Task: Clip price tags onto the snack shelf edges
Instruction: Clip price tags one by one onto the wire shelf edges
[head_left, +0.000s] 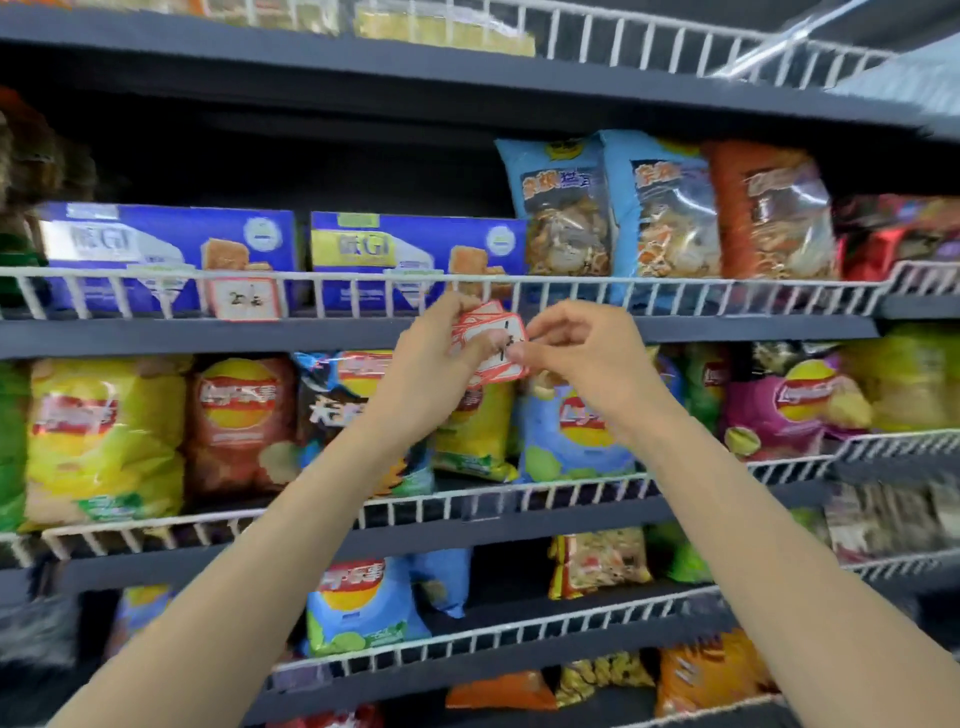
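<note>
Both hands are raised in front of the snack shelves, at the level of the dark shelf edge (311, 338) under the white wire rail (623, 283). The left hand (434, 364) holds a small stack of red-bordered price tags (488, 340); its fingers are closed around the stack and the thumb presses on the front tag. The right hand (576, 345) meets it from the right, and its thumb and forefinger pinch the right side of the front tag, while the other fingers are curled. The writing on this tag is too blurred to read. One price tag (244, 299) is already clipped on the wire rail to the left, in front of a blue box (156, 249). Bags of chips (104, 436) stand on the shelf below.
</note>
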